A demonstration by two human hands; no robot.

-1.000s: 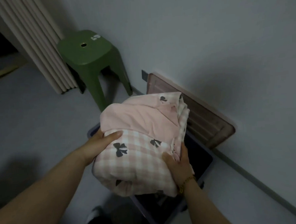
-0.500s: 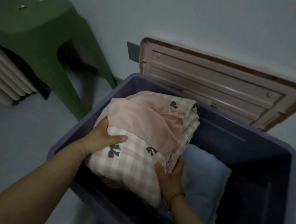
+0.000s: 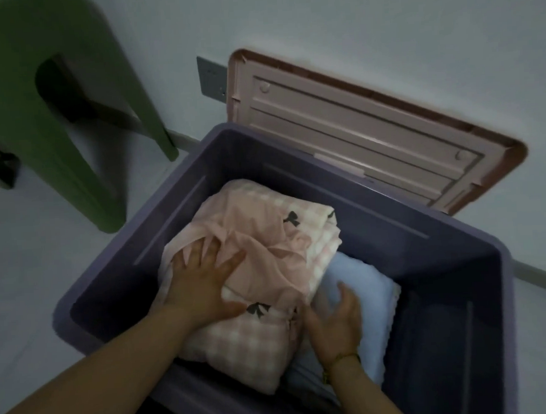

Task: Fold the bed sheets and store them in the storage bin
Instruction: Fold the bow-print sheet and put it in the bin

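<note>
One folded bed sheet (image 3: pixel 267 248) lies inside the storage bin (image 3: pixel 376 214), directly under the left hand (image 3: pixel 202 280). It is a thick, rumpled bundle. The cloth is pink-and-white check with small dark bows printed on it, and a plain pink layer is creased across the top. Two bows show whole, one beyond the left hand's fingertips and one just beside its thumb (bits of others peep out at the folds). The stacked edges of the folds face away from the left hand, toward the far side of the bin.

The left hand lies flat on the plain pink layer, fingers straight and spread, pressing the bundle without grasping it. The right hand (image 3: pixel 333 324) is just beside the bundle's near corner, its fingers loose and apart, holding nothing. It lies over a single pale blue folded cloth (image 3: pixel 364 281), on which part of the pink bundle rests. I cannot tell whether the palm actually touches that cloth. A thin bracelet (image 3: pixel 343 360) circles the right wrist.

The bin is dull purple, and there is one of it. Past both hands, one pink ribbed lid (image 3: pixel 356 123) leans against the pale wall, with a small grey wall plate (image 3: pixel 212 78) at its corner. Out beyond the left hand stands one green plastic stool (image 3: pixel 19 36) on the pale floor.
</note>
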